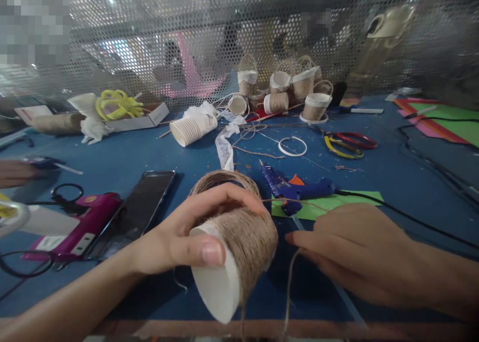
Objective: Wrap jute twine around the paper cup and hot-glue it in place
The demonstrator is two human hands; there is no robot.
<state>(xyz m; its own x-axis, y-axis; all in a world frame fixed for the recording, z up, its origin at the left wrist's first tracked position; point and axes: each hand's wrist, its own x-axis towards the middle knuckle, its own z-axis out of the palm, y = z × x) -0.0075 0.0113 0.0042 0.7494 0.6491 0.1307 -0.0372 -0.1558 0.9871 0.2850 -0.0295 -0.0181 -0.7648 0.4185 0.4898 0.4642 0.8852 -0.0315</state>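
Twine-wrapped cup (254,247), gripped over the worktop (142,155) by the left hand (202,222) — right hand (359,252) pinching loose twine (289,289). Around the cup: one coil (239,176) crowding behind, one glue gun (303,188) behind right, one phone (140,207) left.

Phone (144,207): no readable text on its dark screen.
Power strip (93,216), left of the phone: small oval mark, illegible.
Glue gun (282,186), right of the phone: pale barrel marks, too blurred to read.
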